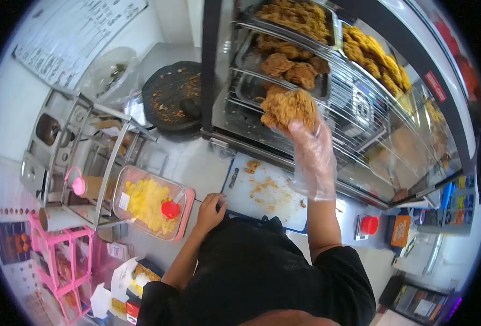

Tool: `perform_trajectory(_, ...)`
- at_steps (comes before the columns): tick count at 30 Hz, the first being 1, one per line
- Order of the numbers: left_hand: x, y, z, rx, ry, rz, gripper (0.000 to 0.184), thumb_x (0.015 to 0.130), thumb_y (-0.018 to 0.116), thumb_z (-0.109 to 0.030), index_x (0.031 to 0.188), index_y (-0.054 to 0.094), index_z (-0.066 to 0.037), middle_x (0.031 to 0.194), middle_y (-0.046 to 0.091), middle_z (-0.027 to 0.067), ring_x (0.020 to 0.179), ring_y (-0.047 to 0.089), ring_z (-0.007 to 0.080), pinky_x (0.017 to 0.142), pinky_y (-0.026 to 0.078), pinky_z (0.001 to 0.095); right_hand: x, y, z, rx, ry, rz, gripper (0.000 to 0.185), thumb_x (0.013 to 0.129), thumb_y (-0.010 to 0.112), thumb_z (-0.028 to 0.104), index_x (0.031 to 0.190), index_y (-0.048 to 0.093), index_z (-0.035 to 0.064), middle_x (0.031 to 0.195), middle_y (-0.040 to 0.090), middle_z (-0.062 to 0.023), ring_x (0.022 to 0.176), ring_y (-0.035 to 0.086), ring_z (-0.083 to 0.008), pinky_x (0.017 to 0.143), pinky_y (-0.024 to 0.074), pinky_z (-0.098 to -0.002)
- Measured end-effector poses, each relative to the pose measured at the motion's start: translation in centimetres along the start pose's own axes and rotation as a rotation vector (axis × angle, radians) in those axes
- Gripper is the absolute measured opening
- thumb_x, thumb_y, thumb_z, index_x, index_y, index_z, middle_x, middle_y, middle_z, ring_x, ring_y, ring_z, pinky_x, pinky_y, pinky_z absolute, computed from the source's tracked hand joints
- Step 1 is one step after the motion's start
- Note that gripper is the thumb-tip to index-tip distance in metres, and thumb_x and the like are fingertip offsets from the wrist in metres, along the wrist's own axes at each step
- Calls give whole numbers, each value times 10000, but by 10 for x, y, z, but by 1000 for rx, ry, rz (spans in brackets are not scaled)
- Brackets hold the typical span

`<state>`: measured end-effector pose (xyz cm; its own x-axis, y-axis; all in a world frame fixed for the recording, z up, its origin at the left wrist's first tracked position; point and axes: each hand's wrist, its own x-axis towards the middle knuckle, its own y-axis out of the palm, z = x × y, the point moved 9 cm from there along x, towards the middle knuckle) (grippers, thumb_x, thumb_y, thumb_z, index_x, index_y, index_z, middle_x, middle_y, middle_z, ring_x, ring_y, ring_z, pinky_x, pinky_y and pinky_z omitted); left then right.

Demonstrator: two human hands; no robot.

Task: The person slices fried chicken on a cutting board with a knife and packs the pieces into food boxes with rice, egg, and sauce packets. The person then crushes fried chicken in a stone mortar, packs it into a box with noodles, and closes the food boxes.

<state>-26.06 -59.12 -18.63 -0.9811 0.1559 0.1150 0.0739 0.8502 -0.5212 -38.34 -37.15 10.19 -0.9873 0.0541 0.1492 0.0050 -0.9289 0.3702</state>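
My right hand (310, 146), in a clear plastic glove, holds a large piece of fried chicken (290, 110) in front of the open display cabinet's lower racks. Trays of fried chicken (300, 74) fill the racks behind and above it. Bare and with its fingers curled, my left hand (211, 212) rests by the left edge of the white cutting board (284, 212). Whether it grips anything is hidden. Brown crumbs lie scattered over the board. Left of that hand sits a clear tub (122, 212) of yellow food with a red-topped scoop (171, 209).
A dark stone mortar (162, 92) with a pestle stands left of the cabinet (210, 70). Farther left are a metal rack (113, 163) and a pink shelf (61, 233). Opened food boxes (122, 280) lie at lower left. A red-lidded item (369, 225) sits right of the board.
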Motion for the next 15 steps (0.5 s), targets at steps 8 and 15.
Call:
perform_trajectory(8, -21, 10, 29, 150, 123, -117, 333, 823, 757, -232, 1094, 667, -62, 1032, 631, 161, 995, 621, 352, 852, 524, 444, 7, 86, -163, -7, 426, 352, 571, 948, 678, 129, 1449, 470, -46, 1304, 646, -156, 1201, 638, -250, 1055, 507, -400)
perform_trajectory(15, -19, 5, 36, 46, 108, -100, 381, 824, 755, -265, 1117, 667, -39, 1029, 629, 167, 988, 617, 357, 852, 518, 457, 131, 203, -276, -873, -35, 365, 564, 932, 660, 170, 1444, 470, 28, 1320, 632, -158, 1179, 637, -341, 1024, 516, -453)
